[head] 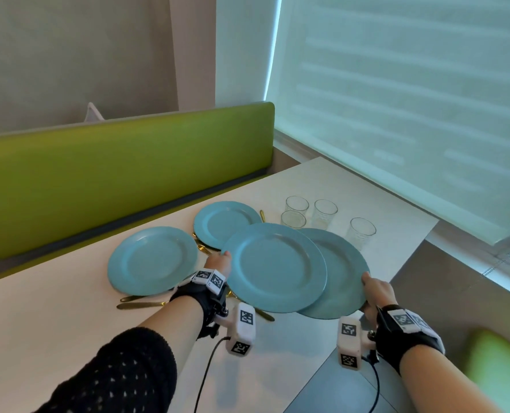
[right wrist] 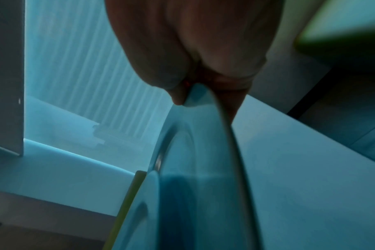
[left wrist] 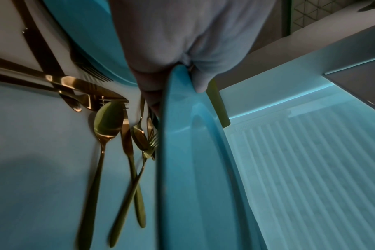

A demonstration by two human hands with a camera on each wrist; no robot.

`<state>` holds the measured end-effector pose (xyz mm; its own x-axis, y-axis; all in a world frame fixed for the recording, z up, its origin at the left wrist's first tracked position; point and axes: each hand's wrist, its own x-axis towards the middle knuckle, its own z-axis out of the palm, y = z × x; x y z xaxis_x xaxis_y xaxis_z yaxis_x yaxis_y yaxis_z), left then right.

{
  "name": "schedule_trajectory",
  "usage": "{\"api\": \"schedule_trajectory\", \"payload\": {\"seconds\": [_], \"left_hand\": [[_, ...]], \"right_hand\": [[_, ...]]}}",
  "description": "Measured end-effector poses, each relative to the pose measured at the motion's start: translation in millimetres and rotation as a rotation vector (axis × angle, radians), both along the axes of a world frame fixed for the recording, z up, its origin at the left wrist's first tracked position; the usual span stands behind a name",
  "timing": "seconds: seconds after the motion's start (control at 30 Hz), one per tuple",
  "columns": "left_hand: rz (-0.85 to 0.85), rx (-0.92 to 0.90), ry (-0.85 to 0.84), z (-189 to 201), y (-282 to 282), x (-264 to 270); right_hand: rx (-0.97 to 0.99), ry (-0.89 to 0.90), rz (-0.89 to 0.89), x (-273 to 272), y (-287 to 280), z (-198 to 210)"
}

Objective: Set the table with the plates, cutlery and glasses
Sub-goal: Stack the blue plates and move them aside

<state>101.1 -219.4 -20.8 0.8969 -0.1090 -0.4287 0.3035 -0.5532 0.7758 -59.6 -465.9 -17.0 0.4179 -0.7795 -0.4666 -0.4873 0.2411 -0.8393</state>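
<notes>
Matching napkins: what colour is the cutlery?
Gold cutlery, clearest in the left wrist view.

Four round teal plates: one [head: 153,260] lies flat at the left, one [head: 225,223] farther back, one [head: 276,266] is held up overlapping another [head: 344,278] at the right. Gold cutlery [left wrist: 109,125] lies scattered beneath them. Four clear glasses [head: 325,213] stand upright far right.

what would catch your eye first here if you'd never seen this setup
Four blue plates crowd the white table. The left hand grips the rim of one plate, the right hand another plate partly beneath it. Gold cutlery lies tangled by the plates, four glasses stand beyond, and a green bench runs behind.
</notes>
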Motion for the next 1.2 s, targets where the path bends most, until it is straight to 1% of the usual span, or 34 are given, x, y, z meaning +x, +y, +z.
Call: {"api": "schedule_trajectory", "payload": {"seconds": [0.07,0.2,0.37,0.5,0.57,0.63,0.7,0.83,0.97,1.07,1.13,1.2], "left_hand": [[0.005,-0.026,-0.001,4,2,0],[0.023,-0.092,-0.023,8,19,-1],[-0.006,-0.113,-0.018,6,48,0],[-0.006,-0.121,0.001,5,63,1],[0.015,-0.114,0.008,4,69,4],[0.025,-0.115,0.004,0,75,9],[0.041,-0.097,0.011,-4,78,16],[0.069,-0.034,0.027,-14,83,36],[0.048,0.036,0.035,-25,90,59],[0.029,0.248,0.042,-31,105,78],[0.095,0.376,0.067,-35,118,89],[0.183,0.494,0.098,-42,132,95]], "right_hand": [[0.016,-0.041,-0.013,5,17,9],[0.029,-0.094,0.038,19,52,15],[0.135,-0.177,0.04,35,91,10],[0.159,-0.231,0.044,54,111,5],[0.13,-0.219,0.049,66,118,3],[0.091,-0.199,0.091,79,121,-1],[0.113,-0.187,0.145,91,127,-1],[0.076,-0.164,0.278,117,133,0],[0.056,-0.16,0.317,147,126,-5],[0.04,-0.152,0.331,164,118,-10],[0.011,-0.119,0.352,174,109,-16],[0.022,-0.103,0.352,182,101,-23]]}}
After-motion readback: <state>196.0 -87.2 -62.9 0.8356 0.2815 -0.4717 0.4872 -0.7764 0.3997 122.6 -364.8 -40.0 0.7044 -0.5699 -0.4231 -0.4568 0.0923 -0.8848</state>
